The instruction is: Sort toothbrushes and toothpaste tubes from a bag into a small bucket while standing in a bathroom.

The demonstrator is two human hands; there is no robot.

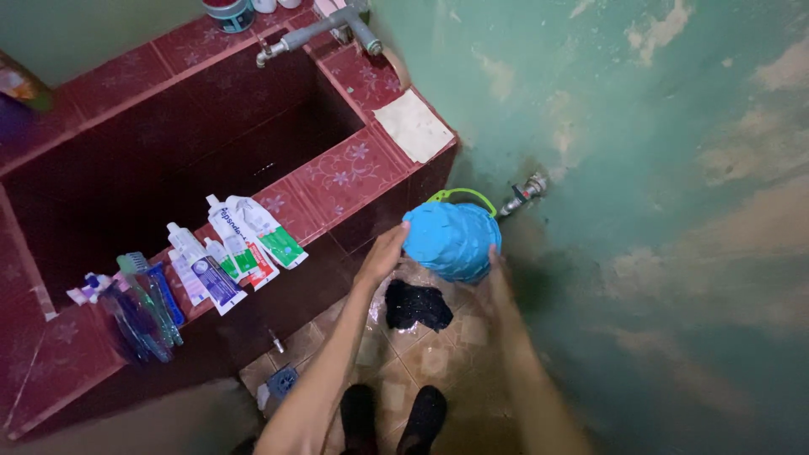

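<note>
Far left, on the red tiled rim of the water tank (337,181), lie a bunch of blue and green toothbrushes (143,307), handles running near-to-far, w/ a row of white toothpaste tubes (232,248) just right of them, caps pointing to the far side. Tank basin behind is dark; a grey metal tap (316,29) sticks out over it from the far right corner. A pale square tile patch (413,125) sits on the rim's right end.

Centre: left hand (383,253) flat and open, fingers straight, palm pressed on the left side of the blue round plastic bucket (452,240). Bucket is held up off the floor, in front of the tank's right corner and close to the green wall. It looks tipped, w/ its faceted blue outside facing the camera and the green hoop handle (463,196) on the far/upper edge, so the axis runs roughly away from the viewer; can't tell which way the mouth points.

Right hand (497,274) on the bucket's right near edge, mostly in shadow; how far it's open can't be told.

Below the bucket: black wet cloth (417,305) on the brown tiled floor (438,362), a small floor drain (282,381) to the left, dark footwear (392,417) nearest. Right of bucket, a small wall tap (522,192) juts from the green wall (657,168), just beside the handle.
</note>
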